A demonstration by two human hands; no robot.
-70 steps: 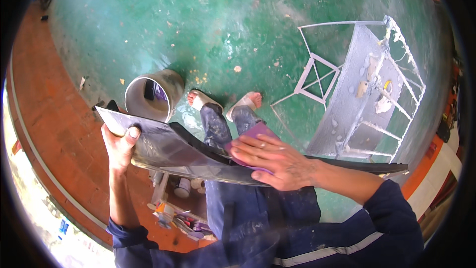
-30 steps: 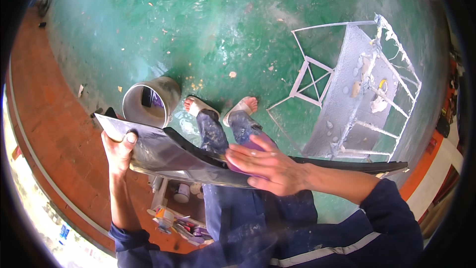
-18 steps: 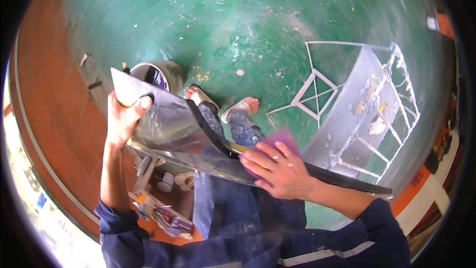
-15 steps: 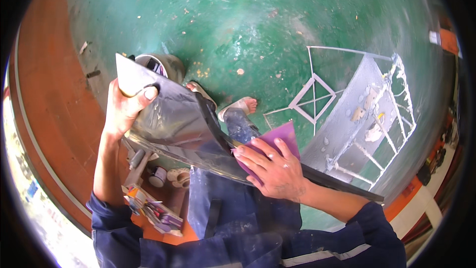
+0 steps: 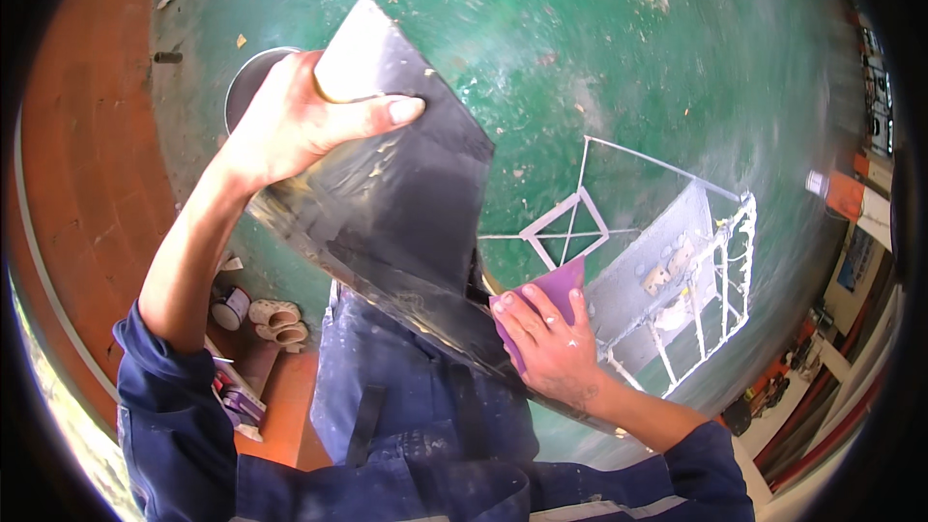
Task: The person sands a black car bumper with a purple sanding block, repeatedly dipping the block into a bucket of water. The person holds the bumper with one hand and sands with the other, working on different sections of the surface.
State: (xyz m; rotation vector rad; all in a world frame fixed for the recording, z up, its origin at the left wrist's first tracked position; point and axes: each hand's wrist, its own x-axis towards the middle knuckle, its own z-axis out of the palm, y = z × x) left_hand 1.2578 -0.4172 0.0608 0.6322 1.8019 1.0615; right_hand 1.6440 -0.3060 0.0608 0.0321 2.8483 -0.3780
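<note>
A long, dark grey body panel [image 5: 416, 193], curved and scuffed with pale patches, slants across the front of my body. Its pointed, lighter upper end is gripped by my left hand [image 5: 300, 126], thumb on the face and fingers hidden behind the edge. Lower down, my right hand [image 5: 556, 353] presses a purple sheet of sandpaper [image 5: 561, 282] against the panel, fingers laid over the sheet. White dust marks the back of that hand. The panel's lower end is partly hidden by my right hand and forearm.
On the green floor at right stands a metal frame rack [image 5: 701, 304] crusted with white. Behind my left hand is a bucket [image 5: 246, 87]. Lower left are a small can [image 5: 232, 309], a pair of clogs [image 5: 277, 317] and a box of supplies [image 5: 237, 401].
My left hand has lifted the panel's upper end up and to the right, tilting it more steeply. My right hand and the sandpaper sit slightly further right and lower. The view has shifted.
</note>
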